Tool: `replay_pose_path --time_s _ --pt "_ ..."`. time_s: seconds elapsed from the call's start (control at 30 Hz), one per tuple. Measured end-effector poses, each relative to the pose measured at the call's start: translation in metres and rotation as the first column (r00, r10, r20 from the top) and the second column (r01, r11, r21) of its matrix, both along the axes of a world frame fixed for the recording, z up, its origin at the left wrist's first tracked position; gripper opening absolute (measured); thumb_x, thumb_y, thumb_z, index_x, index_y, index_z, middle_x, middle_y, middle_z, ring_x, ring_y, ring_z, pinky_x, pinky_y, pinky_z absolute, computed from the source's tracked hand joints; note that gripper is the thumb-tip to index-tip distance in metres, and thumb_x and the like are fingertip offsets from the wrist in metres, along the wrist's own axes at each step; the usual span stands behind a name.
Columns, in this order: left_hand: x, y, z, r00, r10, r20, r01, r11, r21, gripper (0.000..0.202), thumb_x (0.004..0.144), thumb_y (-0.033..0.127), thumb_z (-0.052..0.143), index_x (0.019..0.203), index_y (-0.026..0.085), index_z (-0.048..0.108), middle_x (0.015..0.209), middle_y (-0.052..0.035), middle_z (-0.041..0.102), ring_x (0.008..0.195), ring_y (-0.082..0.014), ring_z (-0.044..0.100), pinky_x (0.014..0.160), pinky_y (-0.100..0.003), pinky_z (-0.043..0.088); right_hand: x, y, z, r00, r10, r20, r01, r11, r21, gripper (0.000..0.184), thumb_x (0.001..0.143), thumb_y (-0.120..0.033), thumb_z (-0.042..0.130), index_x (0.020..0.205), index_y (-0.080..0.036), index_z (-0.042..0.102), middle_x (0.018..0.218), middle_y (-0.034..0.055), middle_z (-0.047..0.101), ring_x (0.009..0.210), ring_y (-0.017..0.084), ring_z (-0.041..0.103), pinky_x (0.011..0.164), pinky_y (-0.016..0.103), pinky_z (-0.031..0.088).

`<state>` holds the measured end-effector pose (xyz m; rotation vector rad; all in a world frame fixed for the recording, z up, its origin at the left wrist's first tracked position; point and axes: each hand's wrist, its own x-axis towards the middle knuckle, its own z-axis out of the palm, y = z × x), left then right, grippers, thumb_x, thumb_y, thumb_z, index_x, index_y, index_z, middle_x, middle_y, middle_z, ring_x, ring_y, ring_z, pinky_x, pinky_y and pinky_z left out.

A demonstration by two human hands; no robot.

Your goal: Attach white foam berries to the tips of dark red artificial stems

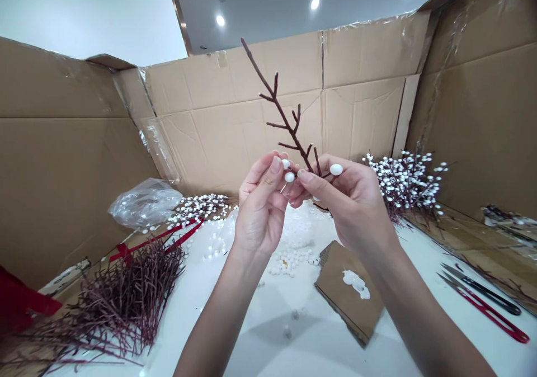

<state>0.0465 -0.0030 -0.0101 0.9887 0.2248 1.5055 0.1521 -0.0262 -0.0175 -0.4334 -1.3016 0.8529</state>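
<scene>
My right hand (356, 203) is closed around the lower part of a brown artificial branch (289, 126), which stands up tilted to the left with bare side twigs. Pinched between thumb and fingers of my left hand (260, 209) is a small white berry (286, 164), close to the branch's lower twigs. Another white berry (289, 177) sits just below it, between the two hands. By my right fingers a third berry (336, 169) tips a short twig. The branch's lower end is mostly hidden by my right hand.
Loose white berries (289, 262) lie on the white table. Cardboard (335, 293) bears a white glue-like blob (356, 283). Bare branches (130, 293) lie left; berried branches (409, 184) stand right, near two thread snips (482, 304). A plastic bag (145, 202) and cardboard walls (251, 125) lie beyond.
</scene>
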Motion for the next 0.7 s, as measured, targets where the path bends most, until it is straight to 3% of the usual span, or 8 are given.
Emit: replay_pose_path --time_s 0.17,0.37,0.53,0.7 --pt "0.0018 0.0008 -0.0011 0.999 0.053 -0.006 -0.053 0.998 0.034 0.008 0.075 0.016 0.071 0.071 0.018 0.064 0.076 0.0027 0.066 0.063 -0.0063 0.062 0.047 -0.015 0.041 0.0006 -0.0031 0.0005 0.995 -0.071 0.064 0.072 0.997 -0.012 0.017 0.083 -0.024 0.062 0.068 -0.017 0.057 0.060 -0.0016 0.058 0.059 0.012 0.061 0.053 0.023 0.046" --pt "0.0048 0.0014 -0.0024 0.997 0.074 -0.018 -0.073 0.996 0.056 0.008 0.079 0.017 0.068 0.071 0.018 0.064 0.070 0.0032 0.065 0.053 -0.0038 0.056 0.047 -0.014 0.041 -0.0007 -0.0040 0.0015 0.982 -0.163 0.096 0.163 0.987 0.012 0.019 0.081 -0.023 0.063 0.065 -0.018 0.055 0.060 -0.0015 0.055 0.057 0.011 0.058 0.051 0.024 0.043" --pt "0.0048 0.0020 -0.0022 0.999 0.046 0.001 -0.046 0.998 0.043 0.010 0.081 0.014 0.065 0.072 0.017 0.064 0.070 0.0032 0.065 0.053 -0.0031 0.056 0.048 -0.013 0.044 -0.0008 -0.0024 0.0018 0.985 -0.154 0.081 0.154 0.988 0.005 0.026 0.077 -0.031 0.068 0.061 -0.018 0.052 0.054 -0.0031 0.050 0.051 0.009 0.052 0.043 0.022 0.033" --pt "0.0052 0.0019 -0.0019 1.000 0.028 0.001 -0.028 0.999 0.026 0.012 0.083 0.013 0.063 0.073 0.019 0.065 0.071 0.0034 0.065 0.054 -0.0031 0.056 0.049 -0.013 0.044 0.0002 -0.0033 0.0028 0.984 -0.160 0.083 0.161 0.987 -0.004 0.029 0.075 -0.033 0.070 0.060 -0.018 0.052 0.054 -0.0028 0.052 0.048 0.008 0.047 0.042 0.021 0.031"
